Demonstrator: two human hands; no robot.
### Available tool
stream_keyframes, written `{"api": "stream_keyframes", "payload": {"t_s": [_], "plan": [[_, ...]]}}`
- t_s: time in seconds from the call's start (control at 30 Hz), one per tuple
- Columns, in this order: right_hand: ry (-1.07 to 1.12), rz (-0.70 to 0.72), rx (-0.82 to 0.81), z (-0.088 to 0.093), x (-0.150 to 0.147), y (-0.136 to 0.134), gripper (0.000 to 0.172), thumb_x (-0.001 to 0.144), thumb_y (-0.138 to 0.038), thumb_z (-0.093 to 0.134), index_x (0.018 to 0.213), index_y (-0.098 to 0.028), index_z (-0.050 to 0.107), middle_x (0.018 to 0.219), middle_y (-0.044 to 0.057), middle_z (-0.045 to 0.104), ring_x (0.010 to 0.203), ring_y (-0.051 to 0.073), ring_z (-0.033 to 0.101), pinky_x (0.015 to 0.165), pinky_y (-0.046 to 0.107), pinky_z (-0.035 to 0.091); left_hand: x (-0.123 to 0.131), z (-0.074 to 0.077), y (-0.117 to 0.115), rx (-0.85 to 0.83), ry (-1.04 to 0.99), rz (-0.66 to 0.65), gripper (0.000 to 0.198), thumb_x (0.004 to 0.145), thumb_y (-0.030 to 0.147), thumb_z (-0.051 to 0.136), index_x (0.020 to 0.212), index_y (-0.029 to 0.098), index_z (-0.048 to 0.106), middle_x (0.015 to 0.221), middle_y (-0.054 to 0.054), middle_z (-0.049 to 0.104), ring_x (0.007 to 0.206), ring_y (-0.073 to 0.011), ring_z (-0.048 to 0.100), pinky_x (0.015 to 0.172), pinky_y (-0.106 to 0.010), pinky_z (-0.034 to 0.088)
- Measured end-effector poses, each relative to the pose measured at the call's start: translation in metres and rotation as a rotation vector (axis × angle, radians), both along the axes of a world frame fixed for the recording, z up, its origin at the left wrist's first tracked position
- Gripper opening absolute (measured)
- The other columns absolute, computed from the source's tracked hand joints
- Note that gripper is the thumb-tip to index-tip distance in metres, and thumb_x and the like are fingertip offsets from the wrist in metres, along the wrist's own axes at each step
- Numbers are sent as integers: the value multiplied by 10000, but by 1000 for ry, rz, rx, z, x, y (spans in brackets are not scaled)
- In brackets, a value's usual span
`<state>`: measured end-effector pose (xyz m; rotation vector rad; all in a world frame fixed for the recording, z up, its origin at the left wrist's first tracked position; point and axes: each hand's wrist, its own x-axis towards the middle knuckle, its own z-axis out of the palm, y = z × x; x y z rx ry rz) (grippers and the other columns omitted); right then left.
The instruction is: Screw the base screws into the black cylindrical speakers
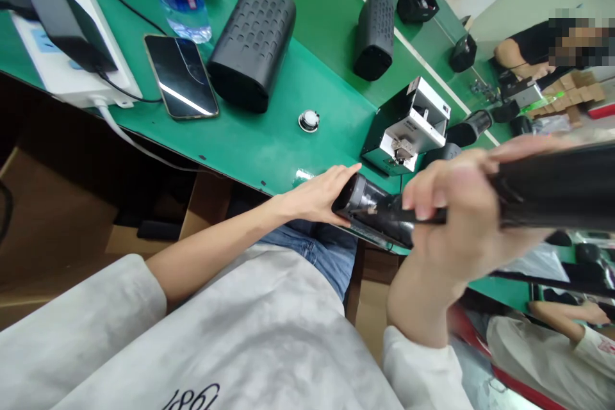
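Right now, nearest you: your right hand [464, 221] has its fingers wrapped round a long black tool [562, 186], apparently a powered screwdriver, its narrow end towards the work.
Left hand: your left hand [323, 195] grips one end of a dark housing [366, 192] between thumb and fingers.
Housing: it is at the near edge of the tabletop [250, 154], between your hands; blur hides whether the tool's tip touches it.
Step in hand: it looks like fastening a screw into the housing.
Next move: this probably calls for a steady left grip and a straight tool before you press.
Just beyond: a small round part [309, 120] and a metal-fronted box [408, 128], set apart.
Farther off: a co-worker [523, 57] at the upper right.
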<state>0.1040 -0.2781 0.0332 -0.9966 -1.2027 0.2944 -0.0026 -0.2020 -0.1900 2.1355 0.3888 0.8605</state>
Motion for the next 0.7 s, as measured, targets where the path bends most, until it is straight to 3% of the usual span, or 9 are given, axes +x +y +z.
{"api": "stream_keyframes", "payload": {"t_s": [0.17, 0.33, 0.53, 0.7], "plan": [[27, 49, 13, -23, 4, -13, 342, 873, -92, 800, 1124, -287, 673, 662, -91, 445, 431, 136, 418, 377, 316, 395, -2, 3, -1, 2, 32, -30, 1503, 796, 592, 1054, 1868, 250, 58, 1607, -253, 564, 1446, -481, 618, 1177, -671, 580], [5, 84, -4, -25, 9, -15, 329, 916, -42, 726, 1122, -275, 619, 656, -109, 476, 410, 110, 385, 386, 296, 399, -4, 7, -4, -16, 22, -12, 1556, 784, 565, 1078, 1879, 233, 24, 1582, -268, 586, 1430, -480, 628, 1157, -651, 600], [-2, 195, 8, -27, 13, -17, 371, 959, 11, 654, 1206, -264, 621, 694, -100, 532, 431, 107, 435, 394, 298, 433, -6, 9, -6, -61, 60, -14, 1567, 769, 537, 1093, 1883, 281, 22, 1591, -247, 582, 1440, -473, 626, 1159, -654, 602], [-21, 150, 5, -30, 9, -17, 363, 938, -27, 692, 1183, -289, 635, 676, -110, 534, 389, 108, 406, 370, 300, 420, -7, 13, -6, -67, 73, -13, 1545, 761, 519, 1101, 1875, 282, 56, 1613, -251, 566, 1462, -480, 617, 1175, -664, 598]]}}
